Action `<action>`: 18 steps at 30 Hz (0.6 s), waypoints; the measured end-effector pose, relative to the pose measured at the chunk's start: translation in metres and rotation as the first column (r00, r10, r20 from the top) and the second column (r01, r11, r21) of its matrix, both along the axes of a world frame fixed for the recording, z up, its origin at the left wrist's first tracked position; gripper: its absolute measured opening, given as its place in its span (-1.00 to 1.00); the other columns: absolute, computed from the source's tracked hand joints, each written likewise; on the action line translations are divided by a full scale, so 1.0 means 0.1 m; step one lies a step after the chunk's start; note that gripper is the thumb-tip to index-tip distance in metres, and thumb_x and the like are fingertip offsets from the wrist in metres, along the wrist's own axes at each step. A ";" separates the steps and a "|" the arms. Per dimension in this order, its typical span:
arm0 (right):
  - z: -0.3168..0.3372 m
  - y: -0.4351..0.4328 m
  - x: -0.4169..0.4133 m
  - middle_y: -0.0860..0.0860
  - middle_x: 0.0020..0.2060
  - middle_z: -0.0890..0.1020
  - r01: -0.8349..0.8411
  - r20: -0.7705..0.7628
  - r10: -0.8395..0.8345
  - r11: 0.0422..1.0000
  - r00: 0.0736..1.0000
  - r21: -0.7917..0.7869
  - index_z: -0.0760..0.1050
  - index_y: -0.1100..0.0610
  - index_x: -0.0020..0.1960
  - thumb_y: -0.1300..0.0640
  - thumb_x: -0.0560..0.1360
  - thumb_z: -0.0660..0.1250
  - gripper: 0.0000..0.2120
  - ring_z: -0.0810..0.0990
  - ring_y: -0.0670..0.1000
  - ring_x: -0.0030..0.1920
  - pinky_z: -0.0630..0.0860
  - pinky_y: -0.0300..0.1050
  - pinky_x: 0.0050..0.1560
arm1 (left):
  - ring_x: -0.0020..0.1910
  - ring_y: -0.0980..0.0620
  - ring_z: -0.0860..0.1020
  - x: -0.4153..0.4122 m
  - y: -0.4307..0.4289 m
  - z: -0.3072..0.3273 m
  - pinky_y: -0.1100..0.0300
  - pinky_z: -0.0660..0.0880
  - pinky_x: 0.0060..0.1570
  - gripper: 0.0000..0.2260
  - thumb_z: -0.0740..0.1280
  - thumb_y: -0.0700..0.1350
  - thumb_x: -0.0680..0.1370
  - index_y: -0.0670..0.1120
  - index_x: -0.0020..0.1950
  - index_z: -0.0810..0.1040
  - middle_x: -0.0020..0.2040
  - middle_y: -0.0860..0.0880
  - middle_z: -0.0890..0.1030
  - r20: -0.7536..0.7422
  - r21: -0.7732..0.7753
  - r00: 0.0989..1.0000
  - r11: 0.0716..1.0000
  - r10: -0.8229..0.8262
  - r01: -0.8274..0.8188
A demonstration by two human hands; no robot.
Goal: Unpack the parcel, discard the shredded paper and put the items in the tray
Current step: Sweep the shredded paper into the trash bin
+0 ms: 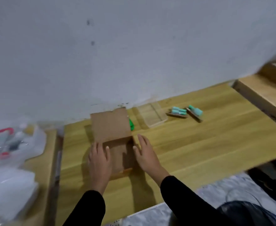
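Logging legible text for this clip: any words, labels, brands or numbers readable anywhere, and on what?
None can be read.
Cardboard box: plain brown, no print visible on its raised lid or inside.
Teal items on card backings: any print too blurred to read.
Clear tray: no marking seen.
Plastic bags at left: red and white shapes, too blurred to tell.

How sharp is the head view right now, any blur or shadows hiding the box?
Head view: soft motion blur throughout, worst at the left-edge plastic bags; wide-angle bends the table; both hands shade the open cardboard box, its interior dim.
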State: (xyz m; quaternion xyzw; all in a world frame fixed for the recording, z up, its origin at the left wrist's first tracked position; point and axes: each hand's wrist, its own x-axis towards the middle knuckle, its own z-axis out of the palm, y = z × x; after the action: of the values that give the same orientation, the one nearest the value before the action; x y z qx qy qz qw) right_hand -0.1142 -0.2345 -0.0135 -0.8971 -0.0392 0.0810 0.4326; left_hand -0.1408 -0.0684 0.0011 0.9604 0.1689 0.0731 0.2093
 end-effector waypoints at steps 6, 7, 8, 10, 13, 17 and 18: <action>-0.27 0.26 -0.01 0.08 0.50 0.16 0.064 -0.067 -0.066 0.998 0.996 -0.028 -0.01 0.09 0.51 0.08 0.60 0.06 -0.48 0.16 0.07 0.49 0.16 -0.09 0.44 | 0.50 -0.11 0.10 -0.29 0.34 -0.15 0.05 0.16 0.39 -0.52 0.03 0.01 0.63 -0.07 0.53 0.05 0.54 -0.11 0.10 -0.127 -0.370 0.989 0.922 0.073 -0.115; -0.28 0.27 -0.02 0.08 0.48 0.21 0.071 -0.061 -0.071 0.997 0.996 -0.016 0.00 0.09 0.51 0.10 0.60 0.06 -0.49 0.21 0.07 0.46 0.18 -0.10 0.43 | 0.50 -0.09 0.11 -0.30 0.33 -0.16 0.09 0.17 0.38 -0.52 0.03 0.00 0.63 -0.05 0.53 0.02 0.54 -0.09 0.10 -0.121 -0.427 0.991 0.898 0.058 -0.104; -0.29 0.29 -0.02 0.09 0.45 0.27 0.079 -0.053 -0.078 0.997 0.996 0.001 0.01 0.09 0.51 0.13 0.60 0.06 -0.49 0.27 0.08 0.43 0.23 -0.12 0.39 | 0.49 -0.07 0.14 -0.30 0.31 -0.14 0.17 0.18 0.34 -0.52 0.03 -0.02 0.64 -0.04 0.53 0.00 0.54 -0.07 0.11 -0.117 -0.482 0.992 0.871 0.045 -0.096; -0.28 0.29 -0.03 0.12 0.37 0.41 0.092 -0.039 -0.091 0.995 0.995 0.032 0.03 0.08 0.51 0.20 0.58 0.07 -0.49 0.40 0.11 0.33 0.34 -0.12 0.28 | 0.44 -0.04 0.24 -0.29 0.26 -0.09 0.40 0.23 0.15 -0.54 0.02 -0.07 0.64 -0.05 0.53 -0.01 0.50 0.01 0.17 -0.126 -0.560 0.991 0.822 0.045 -0.108; -0.21 0.21 -0.06 0.13 0.28 0.50 0.130 -0.040 -0.129 0.991 0.991 0.028 0.04 0.05 0.50 0.23 0.58 0.06 -0.49 0.48 0.13 0.23 0.42 -0.10 0.17 | -0.10 0.23 0.44 -0.25 0.17 0.03 0.60 0.28 -0.32 -0.56 0.01 -0.11 0.65 -0.05 0.53 0.03 0.19 0.18 0.36 -0.120 -0.563 0.992 0.819 0.050 -0.109; -0.06 -0.08 -0.12 0.12 0.26 0.51 0.229 -0.032 -0.229 0.973 0.973 0.013 0.04 -0.01 0.49 0.20 0.59 0.05 -0.50 0.49 0.12 0.20 0.43 -0.10 0.12 | 0.06 0.13 0.48 -0.17 -0.07 0.20 0.39 0.24 -0.39 -0.59 0.01 -0.10 0.65 -0.03 0.52 0.09 0.41 -0.04 0.36 -0.106 -0.569 0.994 0.822 -0.039 -0.028; -0.01 -0.20 -0.13 0.12 0.26 0.51 0.264 -0.026 -0.264 0.965 0.964 0.003 0.04 -0.02 0.49 0.18 0.59 0.05 -0.50 0.49 0.12 0.20 0.43 -0.08 0.12 | 0.12 0.05 0.49 -0.13 -0.17 0.22 0.35 0.23 -0.37 -0.59 0.01 -0.10 0.65 -0.02 0.51 0.10 0.41 -0.02 0.36 -0.094 -0.569 0.993 0.822 -0.070 0.005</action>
State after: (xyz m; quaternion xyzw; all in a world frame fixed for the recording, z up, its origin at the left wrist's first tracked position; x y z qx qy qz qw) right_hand -0.1275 -0.2547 -0.0141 -0.8917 0.0858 0.0340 0.4430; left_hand -0.1536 -0.0855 0.0232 0.8603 0.1753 -0.0378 0.4773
